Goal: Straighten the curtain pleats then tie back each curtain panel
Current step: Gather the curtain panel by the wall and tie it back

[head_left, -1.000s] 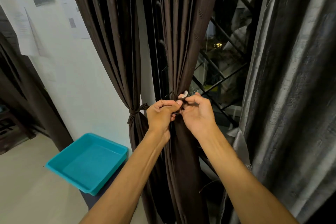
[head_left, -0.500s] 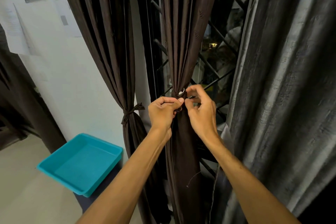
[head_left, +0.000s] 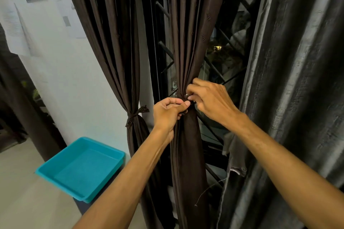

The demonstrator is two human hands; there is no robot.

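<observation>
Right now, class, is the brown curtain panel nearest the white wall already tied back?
Yes, a knotted fabric tie cinches that brown panel at its middle.

Tied dark brown curtain panel hangs left of gathered dark brown curtain panel; grey shiny curtain right of both; teal plastic tray lower left.

Seen from above: two bare forearms, left and right, lean, with tendons and veins standing out along them. Left hand with a short, clean thumbnail; right hand ridged with knuckles and tendons across its back. Uncovered down to the frame's lower edge.
</observation>
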